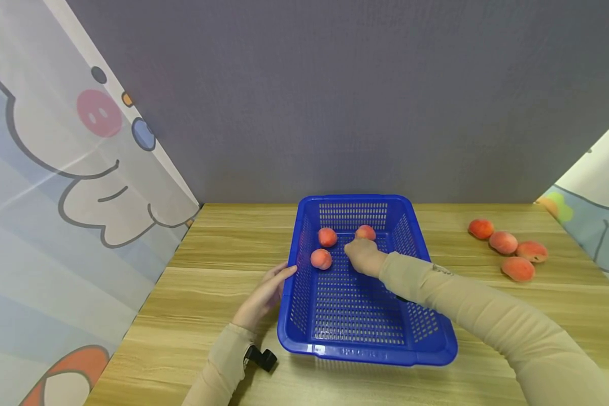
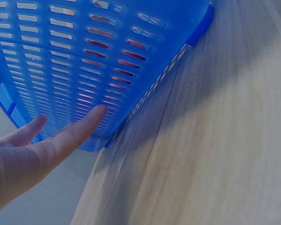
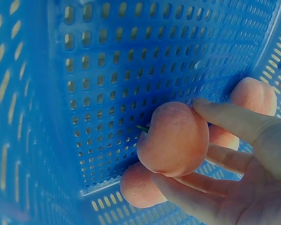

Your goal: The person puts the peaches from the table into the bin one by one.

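Note:
My right hand [image 1: 366, 258] is inside a blue plastic basket [image 1: 352, 354], holding a peach [image 3: 173, 140] between thumb and fingers. The back of the hand hides this peach in the head view. A short green stem shows on it in the right wrist view. Three other peaches lie toward the basket's far end: one peach [image 1: 327, 237] at the far left, a second peach [image 1: 321, 259] just nearer, and a third peach [image 1: 365, 232] beyond my right hand. My left hand [image 1: 264, 296] touches the basket's left side near the rim, its fingers extended along the slotted wall [image 2: 61, 61].
To the right of the basket, several peaches [image 1: 517, 269] lie grouped on the wooden table [image 1: 233, 242]. A grey panel [image 1: 355, 101] stands along the table's back edge. Cartoon-printed curtains [image 1: 45, 254] hang at the left and right.

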A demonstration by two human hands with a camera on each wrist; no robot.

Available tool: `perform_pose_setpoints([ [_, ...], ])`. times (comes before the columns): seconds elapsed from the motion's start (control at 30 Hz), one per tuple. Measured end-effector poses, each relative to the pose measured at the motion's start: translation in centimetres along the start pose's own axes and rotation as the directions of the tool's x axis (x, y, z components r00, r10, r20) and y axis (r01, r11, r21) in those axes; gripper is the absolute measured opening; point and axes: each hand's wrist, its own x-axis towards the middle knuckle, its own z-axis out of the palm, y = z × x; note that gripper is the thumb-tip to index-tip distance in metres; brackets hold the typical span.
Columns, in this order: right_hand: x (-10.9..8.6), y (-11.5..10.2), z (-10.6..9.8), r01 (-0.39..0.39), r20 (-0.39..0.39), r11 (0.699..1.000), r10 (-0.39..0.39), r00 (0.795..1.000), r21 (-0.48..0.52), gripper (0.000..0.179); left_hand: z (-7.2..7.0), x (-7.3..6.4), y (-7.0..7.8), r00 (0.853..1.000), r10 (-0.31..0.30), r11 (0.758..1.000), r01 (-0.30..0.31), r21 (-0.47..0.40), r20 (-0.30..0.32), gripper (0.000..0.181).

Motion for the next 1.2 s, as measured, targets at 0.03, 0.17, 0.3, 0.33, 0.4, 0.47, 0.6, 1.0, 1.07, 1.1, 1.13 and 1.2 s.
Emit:
perform_pose_setpoints([
  [0.03, 0.0, 0.0, 0.0, -0.034, -0.010, 0.997, 0.035, 0.999, 0.063, 0.025, 0.0, 0.0, 0.0, 1.000, -0.002, 1.000, 0.002, -0.003, -0.002, 0.046],
  [0.17, 0.0, 0.0, 0.1, -0.030, -0.027, 0.999, 0.031, 0.999, 0.041, 0.028, 0.0, -0.1, 0.2, 1.000, -0.003, 1.000, 0.003, 0.005, 0.010, 0.046],
  [0.3, 0.3, 0.1, 0.0, 0.137, 0.024, 0.945, -0.136, 0.990, -0.298, 0.014, 0.1, -0.2, 0.4, 1.000, -0.002, 1.000, 0.002, 0.014, 0.027, 0.045],
  [0.33, 0.4, 0.1, -0.1, 0.176, 0.039, 0.911, -0.174, 0.984, -0.373, 0.010, 0.1, -0.2, 0.4, 0.999, -0.001, 1.000, 0.000, 0.017, 0.032, 0.044],
  [0.4, 0.5, 0.1, -0.2, 0.213, 0.063, 0.864, -0.208, 0.976, -0.455, 0.007, 0.2, -0.3, 0.5, 0.999, 0.002, 1.000, -0.003, 0.022, 0.039, 0.044],
  [0.47, 0.6, 0.0, -0.2, 0.212, 0.076, 0.856, -0.201, 0.977, -0.471, 0.009, 0.3, -0.4, 0.6, 0.999, 0.004, 1.000, -0.005, 0.020, 0.040, 0.044],
  [0.6, 0.7, -0.2, -0.5, 0.206, 0.078, 0.855, -0.193, 0.978, -0.476, 0.012, 0.1, -0.3, 0.4, 0.999, 0.010, 1.000, -0.010, 0.012, 0.037, 0.045],
  [1.0, 0.3, -0.5, -2.1, 0.226, 0.060, 0.870, -0.223, 0.973, -0.439, 0.007, 0.0, -0.1, 0.1, 0.999, 0.020, 1.000, -0.020, -0.004, 0.036, 0.049],
  [1.07, 0.2, -0.7, -2.5, 0.216, 0.071, 0.873, -0.206, 0.976, -0.437, 0.009, 0.0, -0.1, 0.1, 0.999, 0.022, 1.000, -0.022, -0.002, 0.034, 0.049],
  [1.1, 0.1, -0.9, -2.7, 0.213, 0.077, 0.874, -0.200, 0.977, -0.437, 0.011, 0.0, -0.1, 0.1, 0.999, 0.023, 1.000, -0.023, -0.001, 0.032, 0.049],
  [1.13, 0.0, -1.0, -2.9, 0.209, 0.080, 0.874, -0.194, 0.978, -0.438, 0.013, 0.0, -0.1, 0.0, 0.999, 0.023, 1.000, -0.023, 0.000, 0.031, 0.049],
  [1.2, -0.1, -1.3, -3.4, 0.202, 0.086, 0.879, -0.183, 0.979, -0.431, 0.016, 0.0, -0.1, 0.0, 0.999, 0.024, 1.000, -0.025, 0.003, 0.030, 0.049],
])
